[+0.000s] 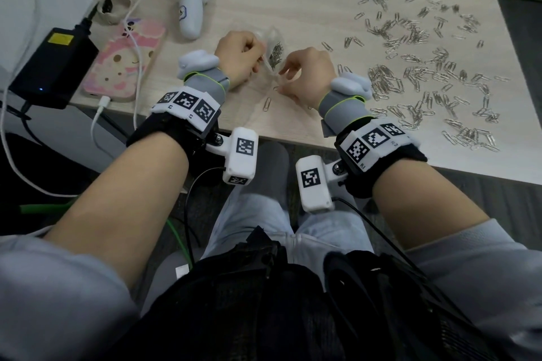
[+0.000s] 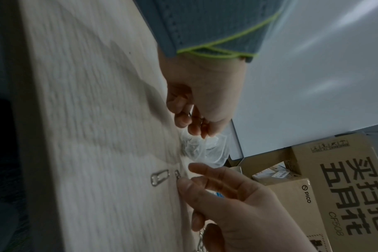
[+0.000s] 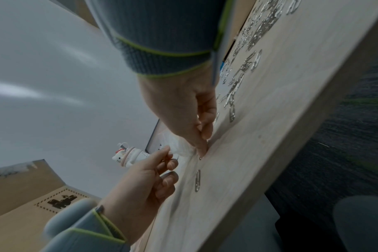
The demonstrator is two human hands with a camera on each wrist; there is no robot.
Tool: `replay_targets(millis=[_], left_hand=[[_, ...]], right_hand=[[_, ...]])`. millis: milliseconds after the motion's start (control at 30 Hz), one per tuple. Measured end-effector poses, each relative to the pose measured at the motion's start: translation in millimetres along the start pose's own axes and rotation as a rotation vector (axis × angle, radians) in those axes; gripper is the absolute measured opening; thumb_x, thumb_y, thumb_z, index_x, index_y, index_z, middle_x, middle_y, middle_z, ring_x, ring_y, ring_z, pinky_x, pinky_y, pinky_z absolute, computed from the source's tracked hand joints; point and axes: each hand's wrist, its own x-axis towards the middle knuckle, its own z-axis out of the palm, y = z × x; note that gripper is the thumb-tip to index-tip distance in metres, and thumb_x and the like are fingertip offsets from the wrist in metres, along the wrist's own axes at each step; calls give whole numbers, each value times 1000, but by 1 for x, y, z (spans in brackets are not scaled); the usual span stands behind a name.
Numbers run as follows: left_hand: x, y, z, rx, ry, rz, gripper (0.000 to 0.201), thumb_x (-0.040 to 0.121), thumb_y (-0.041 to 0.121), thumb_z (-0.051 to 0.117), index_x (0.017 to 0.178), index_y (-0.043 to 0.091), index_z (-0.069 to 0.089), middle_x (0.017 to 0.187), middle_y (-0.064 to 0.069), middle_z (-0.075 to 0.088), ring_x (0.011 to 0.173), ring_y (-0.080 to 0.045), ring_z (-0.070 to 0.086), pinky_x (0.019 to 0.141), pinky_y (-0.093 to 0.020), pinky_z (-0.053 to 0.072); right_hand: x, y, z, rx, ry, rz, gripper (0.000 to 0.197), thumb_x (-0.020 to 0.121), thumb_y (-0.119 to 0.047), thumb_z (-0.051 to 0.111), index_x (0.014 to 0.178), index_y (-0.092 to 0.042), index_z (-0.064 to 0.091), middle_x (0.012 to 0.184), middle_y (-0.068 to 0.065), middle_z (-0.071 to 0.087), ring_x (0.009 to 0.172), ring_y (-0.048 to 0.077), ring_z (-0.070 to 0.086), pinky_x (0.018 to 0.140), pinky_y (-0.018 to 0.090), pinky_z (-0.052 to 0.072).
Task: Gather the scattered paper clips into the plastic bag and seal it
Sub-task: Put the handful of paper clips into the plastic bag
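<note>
Being held at the centre of the head view, the plastic bag is being pinched at its edge by the curled fingers of the left hand, with a small heap of clips already showing inside it. Just right of it, the right hand is being lowered to the table, fingers bent down toward a single paper clip lying below the bag's mouth. A second clip is lying slightly lower and to the left, long axis running toward the lower edge of the frame. The scattered paper clips are being left across the right half of the frame.

In the left wrist view, the left hand is being seen at centre, fingertips pressed together on the bag. Below it, the right hand is being brought in with thumb and forefinger parted around the near clip; the second clip lies just left.

In the right wrist view, the right hand is being pressed fingertip-down on the near clip at centre frame; whether it is already being pinched cannot be told. The bag is being held touching those fingers, so the right hand is judged nearer, with a short carry toward the upper left.
</note>
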Motion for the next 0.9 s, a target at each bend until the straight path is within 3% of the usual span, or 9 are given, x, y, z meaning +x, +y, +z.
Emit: replay_targets(millis=[100, 233, 433, 500, 533, 633, 700, 767, 900], left_hand=[[0, 1, -1, -4, 2, -2, 35, 88, 19, 50, 54, 25, 48, 34, 16, 53, 28, 2, 43, 37, -10, 31], [-1, -1, 1, -1, 3, -1, 35, 89, 21, 50, 54, 24, 48, 34, 16, 53, 27, 0, 42, 35, -12, 32], [1, -2, 1, -18, -11, 0, 35, 88, 21, 50, 54, 24, 48, 35, 14, 54, 26, -2, 41, 35, -15, 32], [2, -2, 1, -28, -11, -4, 35, 89, 21, 50, 54, 25, 48, 35, 14, 54, 26, -3, 40, 34, -15, 32], [2, -3, 2, -30, -11, -7, 35, 89, 22, 50, 54, 25, 48, 35, 14, 54, 26, -3, 40, 35, -15, 32], [1, -3, 1, -28, -17, -16, 35, 90, 23, 50, 55, 24, 48, 35, 14, 54, 27, -3, 41, 36, -17, 34], [0, -2, 1, -26, -29, -12, 35, 91, 23, 50, 56, 24, 48, 35, 14, 54, 27, -3, 41, 36, -17, 35], [-2, -1, 0, -31, -36, -5, 36, 91, 25, 50, 55, 24, 48, 35, 14, 54, 27, -3, 40, 36, -17, 34], [-1, -1, 0, -29, -38, -21, 34, 90, 17, 48, 57, 24, 48, 34, 14, 53, 25, -4, 41, 34, -15, 33]], right_hand=[[0, 1, 0, 11, -10, 6, 7, 74, -17, 73, 79, -21, 70, 80, 3, 67, 52, 6, 55, 67, 28, 53], [3, -3, -2, -94, -94, 4, 9, 77, -17, 72, 84, -12, 71, 79, 4, 61, 59, 18, 54, 52, 26, 45], [4, -4, -1, -165, -174, -58, 8, 75, -15, 69, 83, -13, 70, 84, 5, 63, 82, 23, 63, 66, 24, 44], [2, -3, -6, -121, -170, -114, 9, 75, -13, 68, 83, -10, 71, 85, 6, 67, 75, 16, 62, 65, 23, 44], [0, -3, -8, -76, -177, -150, 10, 75, -11, 67, 84, -8, 71, 83, 6, 67, 67, 7, 58, 64, 20, 44], [-5, -8, -9, 4, -228, -272, 15, 74, -6, 66, 88, -8, 72, 71, -4, 60, 52, -8, 51, 55, 6, 36], [-6, -11, -3, -38, -251, -316, 18, 75, -7, 68, 92, -9, 73, 68, -6, 59, 56, 0, 50, 55, 6, 35], [-5, -12, 2, -87, -248, -343, 18, 75, -8, 70, 92, -8, 74, 76, 3, 66, 63, 9, 49, 56, 5, 32], [-3, -12, 1, -132, -256, -362, 13, 75, -9, 71, 86, -5, 74, 83, 10, 69, 67, 13, 49, 53, 5, 30]])
